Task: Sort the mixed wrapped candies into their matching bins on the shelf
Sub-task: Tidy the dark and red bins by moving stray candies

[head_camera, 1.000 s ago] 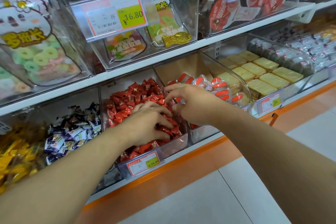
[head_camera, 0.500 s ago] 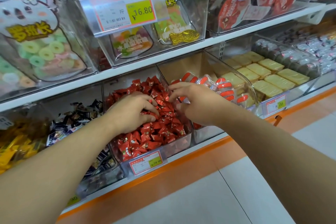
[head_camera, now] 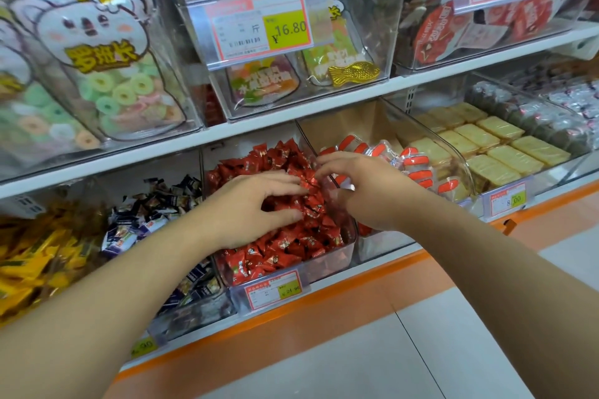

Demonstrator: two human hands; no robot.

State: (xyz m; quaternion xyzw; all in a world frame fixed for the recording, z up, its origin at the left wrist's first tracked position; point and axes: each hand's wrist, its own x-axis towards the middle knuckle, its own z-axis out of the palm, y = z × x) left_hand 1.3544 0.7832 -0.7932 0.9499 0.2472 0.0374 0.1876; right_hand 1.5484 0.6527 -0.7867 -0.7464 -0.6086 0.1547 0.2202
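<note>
A pile of red wrapped candies (head_camera: 291,243) fills the clear middle bin (head_camera: 327,264) on the lower shelf. My left hand (head_camera: 249,207) lies on top of the pile, its fingers and thumb curled into the red candies. My right hand (head_camera: 363,188) reaches in from the right across the bin's side wall, and its bent fingertips pinch a red candy (head_camera: 311,179) close to my left fingertips. The bin to the left holds dark blue and white candies (head_camera: 155,204). Further left lie yellow wrapped candies (head_camera: 32,253).
The bin to the right holds clear packs with red stripes (head_camera: 418,165), then yellow cakes (head_camera: 492,152). A price tag (head_camera: 274,290) hangs on the red bin's front. The upper shelf (head_camera: 324,107) carries tall clear bins close above my hands. An orange strip (head_camera: 324,311) edges the floor below.
My left hand has slid up and to the right over the red pile, towards my right hand. The right hand has stayed at the bin's wall. The view has shifted slightly.
</note>
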